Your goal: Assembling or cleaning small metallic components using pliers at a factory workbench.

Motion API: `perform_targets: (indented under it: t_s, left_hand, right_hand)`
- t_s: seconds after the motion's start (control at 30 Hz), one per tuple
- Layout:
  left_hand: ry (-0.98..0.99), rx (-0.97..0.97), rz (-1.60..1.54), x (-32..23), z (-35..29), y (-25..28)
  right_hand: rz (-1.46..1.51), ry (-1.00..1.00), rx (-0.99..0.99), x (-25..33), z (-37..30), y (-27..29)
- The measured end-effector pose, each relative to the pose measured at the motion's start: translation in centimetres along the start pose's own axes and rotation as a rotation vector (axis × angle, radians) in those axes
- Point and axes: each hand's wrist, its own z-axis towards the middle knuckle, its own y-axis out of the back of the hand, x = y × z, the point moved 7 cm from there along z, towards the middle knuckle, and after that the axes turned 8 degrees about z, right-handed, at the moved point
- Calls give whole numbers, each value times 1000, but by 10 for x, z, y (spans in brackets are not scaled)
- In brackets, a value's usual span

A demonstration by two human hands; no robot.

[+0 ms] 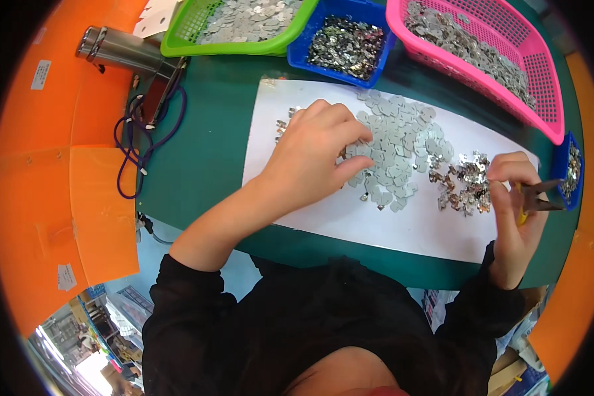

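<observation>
My left hand [313,155] lies palm down on a white sheet [350,221], fingers spread over a heap of flat grey heart-shaped pieces [402,142]. My right hand [515,211] grips small pliers [538,198] with yellow handles at the sheet's right end. Beside it sits a smaller pile of shiny silver metal parts [465,185]. What the pliers' jaws hold is too small to tell.
A green basket [178,46] of grey pieces, a blue bin [297,56] of shiny parts and a pink basket [551,99] of grey pieces line the far edge. A small blue bin [561,158] is at right. A metal tool [122,49] with purple cord [132,148] lies at left.
</observation>
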Motion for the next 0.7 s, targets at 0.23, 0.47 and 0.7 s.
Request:
perform_targets:
  t_s: [0.23,0.47,0.7]
  left_hand:
    - [19,64,33,-1,-3,-18]
    - [-89,34,28,-16,5,-24]
    - [431,215,-1127,-32,-11,-39]
  right_hand:
    - [-89,-48,-125,-16,-29,13]
    - [-82,-187,-321,-42,-53,23]
    - [-89,-121,54,-27,-49,-36]
